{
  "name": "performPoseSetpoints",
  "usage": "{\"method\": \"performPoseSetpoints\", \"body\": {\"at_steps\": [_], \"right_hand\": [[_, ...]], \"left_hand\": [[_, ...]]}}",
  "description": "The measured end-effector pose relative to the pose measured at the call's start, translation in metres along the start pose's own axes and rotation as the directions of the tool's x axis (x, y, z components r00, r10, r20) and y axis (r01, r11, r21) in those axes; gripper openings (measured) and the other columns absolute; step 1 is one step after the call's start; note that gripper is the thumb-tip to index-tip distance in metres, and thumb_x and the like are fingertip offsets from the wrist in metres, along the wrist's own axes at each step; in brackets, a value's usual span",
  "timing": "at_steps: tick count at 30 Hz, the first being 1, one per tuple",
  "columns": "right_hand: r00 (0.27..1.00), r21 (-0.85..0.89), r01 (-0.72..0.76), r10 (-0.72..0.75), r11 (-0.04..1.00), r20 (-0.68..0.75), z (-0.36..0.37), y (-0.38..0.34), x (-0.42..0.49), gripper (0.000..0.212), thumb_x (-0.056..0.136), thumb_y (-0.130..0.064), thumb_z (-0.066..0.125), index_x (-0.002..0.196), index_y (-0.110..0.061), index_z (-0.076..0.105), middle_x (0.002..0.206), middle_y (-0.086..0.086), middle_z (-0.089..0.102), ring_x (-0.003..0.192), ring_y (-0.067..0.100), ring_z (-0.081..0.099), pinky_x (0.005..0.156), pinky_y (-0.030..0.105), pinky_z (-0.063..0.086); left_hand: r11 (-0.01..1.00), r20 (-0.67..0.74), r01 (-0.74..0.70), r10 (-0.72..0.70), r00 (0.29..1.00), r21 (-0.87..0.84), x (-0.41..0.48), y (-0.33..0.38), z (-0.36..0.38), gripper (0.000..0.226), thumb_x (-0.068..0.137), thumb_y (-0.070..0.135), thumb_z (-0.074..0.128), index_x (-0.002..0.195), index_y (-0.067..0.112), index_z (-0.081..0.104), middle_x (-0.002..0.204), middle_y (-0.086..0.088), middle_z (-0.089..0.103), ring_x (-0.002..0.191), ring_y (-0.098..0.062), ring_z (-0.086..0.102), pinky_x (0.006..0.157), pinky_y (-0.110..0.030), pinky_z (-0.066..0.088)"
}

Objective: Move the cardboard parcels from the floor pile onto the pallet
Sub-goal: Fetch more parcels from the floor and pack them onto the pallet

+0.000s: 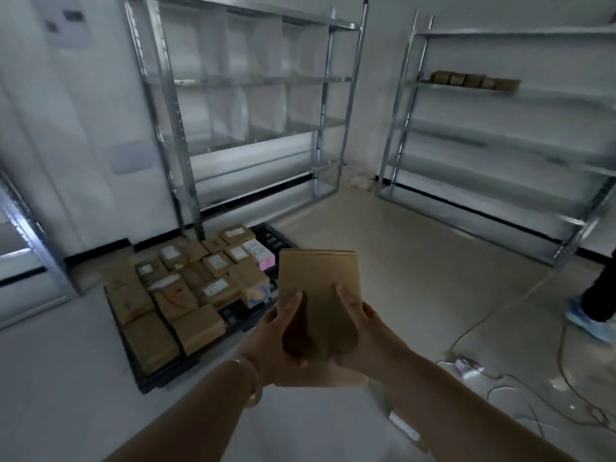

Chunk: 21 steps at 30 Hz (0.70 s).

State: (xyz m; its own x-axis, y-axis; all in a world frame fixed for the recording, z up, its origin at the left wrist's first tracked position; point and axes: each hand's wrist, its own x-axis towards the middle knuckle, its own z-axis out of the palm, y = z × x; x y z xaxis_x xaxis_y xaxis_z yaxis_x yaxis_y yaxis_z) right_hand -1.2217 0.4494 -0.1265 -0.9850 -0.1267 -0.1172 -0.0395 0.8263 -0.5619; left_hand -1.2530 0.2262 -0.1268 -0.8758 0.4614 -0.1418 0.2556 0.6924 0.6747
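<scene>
Head view: both hands, left hand [283,338] and right hand [358,331], grip flat rectangular cardboard parcel [318,281].

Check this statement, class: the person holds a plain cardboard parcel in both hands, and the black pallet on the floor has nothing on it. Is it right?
Not quite. The head view shows the black pallet loaded with many parcels, not bare. The rest stands: the left hand and right hand both hold the plain cardboard parcel.

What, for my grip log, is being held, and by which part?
A cardboard parcel, gripped at its near end by the left hand and right hand, thumbs on top.
</scene>
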Motion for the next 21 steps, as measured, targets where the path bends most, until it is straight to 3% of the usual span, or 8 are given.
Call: {"method": "performPoseSetpoints", "body": {"at_steps": [4, 9, 16, 21], "right_hand": [[0.998, 0.011, -0.004, 0.003, 1.0, 0.07, 0.0, 0.006, 0.055, 0.125, 0.073, -0.045, 0.083, 0.138, -0.067, -0.022, 0.161, -0.003, 0.007, 0.131, 0.025, 0.044, 0.094, 0.033, 0.05], [0.994, 0.025, 0.037, -0.039, 0.999, 0.105, -0.017, 0.023, 0.144, 0.124, 0.074, -0.043, 0.082, 0.144, -0.06, -0.019, 0.161, -0.004, 0.005, 0.132, 0.024, 0.043, 0.094, 0.03, 0.048], [0.973, 0.048, 0.117, -0.124, 0.992, 0.194, -0.063, 0.058, 0.28, 0.123, 0.073, -0.041, 0.084, 0.139, -0.064, -0.017, 0.161, -0.002, 0.011, 0.136, 0.023, 0.038, 0.103, 0.034, 0.043], [0.952, 0.094, 0.17, -0.188, 0.981, 0.242, -0.058, 0.06, 0.361, 0.119, 0.076, -0.035, 0.083, 0.137, -0.062, -0.015, 0.162, -0.001, 0.008, 0.141, 0.023, 0.032, 0.107, 0.038, 0.042]], "left_hand": [[0.996, 0.007, 0.065, -0.065, 0.998, 0.064, 0.036, -0.016, -0.014, 0.109, 0.086, 0.029, 0.074, 0.154, 0.039, -0.011, 0.162, -0.006, 0.003, 0.145, -0.031, 0.024, 0.116, -0.038, 0.03], [0.991, -0.022, 0.124, -0.123, 0.992, 0.042, 0.112, -0.029, -0.037, 0.109, 0.086, 0.025, 0.073, 0.154, 0.04, -0.01, 0.163, -0.005, -0.001, 0.149, -0.03, 0.014, 0.117, -0.039, 0.025], [0.967, -0.045, 0.25, -0.253, 0.966, -0.052, 0.232, -0.036, -0.061, 0.11, 0.085, 0.024, 0.074, 0.151, 0.047, -0.01, 0.161, -0.001, 0.002, 0.146, -0.03, 0.018, 0.115, -0.039, 0.028], [0.938, -0.074, 0.343, -0.347, 0.935, -0.056, 0.289, -0.068, -0.082, 0.109, 0.084, 0.025, 0.075, 0.151, 0.048, -0.009, 0.161, -0.001, 0.005, 0.145, -0.031, 0.021, 0.112, -0.04, 0.033]]}}
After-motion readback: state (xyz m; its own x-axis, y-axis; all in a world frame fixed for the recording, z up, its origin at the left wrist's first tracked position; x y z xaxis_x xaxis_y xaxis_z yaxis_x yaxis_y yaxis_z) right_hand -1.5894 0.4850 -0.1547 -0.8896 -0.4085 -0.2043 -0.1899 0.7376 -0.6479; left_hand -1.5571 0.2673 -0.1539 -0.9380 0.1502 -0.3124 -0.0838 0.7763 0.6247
